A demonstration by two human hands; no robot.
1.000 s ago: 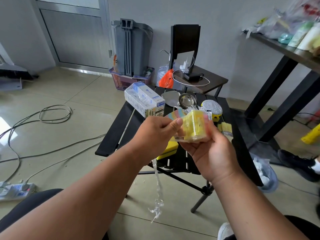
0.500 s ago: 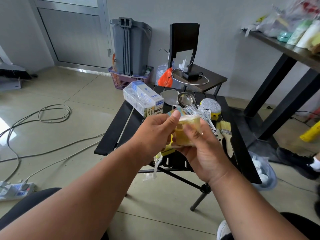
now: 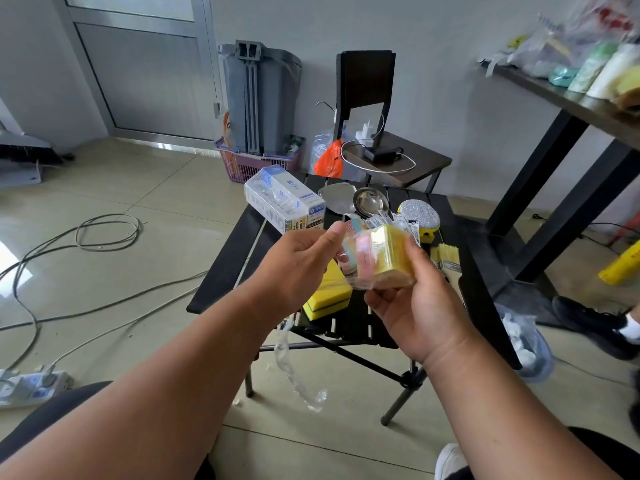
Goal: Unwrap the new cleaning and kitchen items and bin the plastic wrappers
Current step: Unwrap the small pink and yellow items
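Right hand point(image 3: 420, 308) gripped wrapped sponge pack point(image 3: 379, 259) from below and right, fingers curled round it, palm up. Pack sat above black folding table point(image 3: 221, 282), yellow and pink layers visible under clear film. Left hand point(image 3: 294, 268) was at pack's left end, thumb up, fingers curled on film there; exact pinch hidden. Loose clear plastic strip point(image 3: 294, 372) hung below left hand toward floor. Yellow sponge point(image 3: 329, 292) lay on table beneath hands; boxed item point(image 3: 282, 202) at far left edge.
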